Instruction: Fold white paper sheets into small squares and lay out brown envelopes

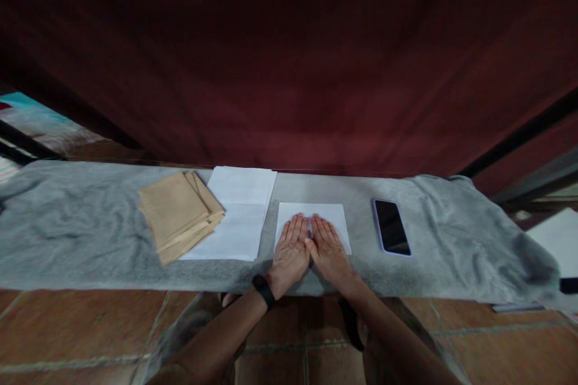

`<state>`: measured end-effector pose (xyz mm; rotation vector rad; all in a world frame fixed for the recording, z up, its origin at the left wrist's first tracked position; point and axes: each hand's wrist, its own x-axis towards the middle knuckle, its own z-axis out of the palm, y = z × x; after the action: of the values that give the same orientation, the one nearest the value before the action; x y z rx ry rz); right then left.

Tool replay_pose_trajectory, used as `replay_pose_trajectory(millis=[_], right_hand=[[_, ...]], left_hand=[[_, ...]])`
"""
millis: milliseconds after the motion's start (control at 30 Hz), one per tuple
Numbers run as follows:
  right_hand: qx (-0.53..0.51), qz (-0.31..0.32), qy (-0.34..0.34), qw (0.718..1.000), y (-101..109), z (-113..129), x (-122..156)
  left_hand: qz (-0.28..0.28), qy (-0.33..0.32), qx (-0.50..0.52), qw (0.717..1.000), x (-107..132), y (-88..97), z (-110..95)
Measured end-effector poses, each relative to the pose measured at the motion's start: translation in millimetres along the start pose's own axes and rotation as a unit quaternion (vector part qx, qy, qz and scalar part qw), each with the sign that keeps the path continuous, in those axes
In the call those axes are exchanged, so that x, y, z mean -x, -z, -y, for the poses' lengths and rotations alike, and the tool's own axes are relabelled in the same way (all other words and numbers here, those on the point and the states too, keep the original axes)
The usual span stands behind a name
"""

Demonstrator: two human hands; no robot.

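Note:
A white sheet of paper, about half the size of the sheets beside it, lies on the grey cloth. My left hand rests flat on its left part, fingers stretched forward, a black band round the wrist. Beside it my right hand lies flat on the same paper, its thumb touching the left hand. Both hands are open, palms down, and hide the paper's middle and near edge. Just left of the hands is a stack of larger white sheets. Brown paper envelopes are piled partly over that stack.
A phone with a dark screen lies to the right of the paper. The grey cloth covers a long, narrow surface and is wrinkled at both ends. A dark red fabric rises behind it. Tiled floor shows below the near edge.

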<state>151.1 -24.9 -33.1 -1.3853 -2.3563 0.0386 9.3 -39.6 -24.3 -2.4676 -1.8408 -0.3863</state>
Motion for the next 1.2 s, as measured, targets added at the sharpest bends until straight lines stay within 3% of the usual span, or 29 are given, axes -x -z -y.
replay_pose_trajectory(millis=[433,833,1000,1200], right_hand=[[0.089,-0.036,-0.042,0.994,10,-28,19],[0.091,-0.064,-0.083,0.99,15,-37,23],[0.034,-0.036,-0.08,0.996,19,-23,7],[-0.06,0.014,-0.057,0.996,13,3,-11]], left_hand=[[-0.018,0.06,-0.007,0.998,9,9.7,20],[-0.045,0.089,-0.005,0.995,9,11.3,25],[-0.032,0.038,0.03,0.998,-5,15.2,11],[0.0,-0.035,0.044,0.998,-17,1.0,-6]])
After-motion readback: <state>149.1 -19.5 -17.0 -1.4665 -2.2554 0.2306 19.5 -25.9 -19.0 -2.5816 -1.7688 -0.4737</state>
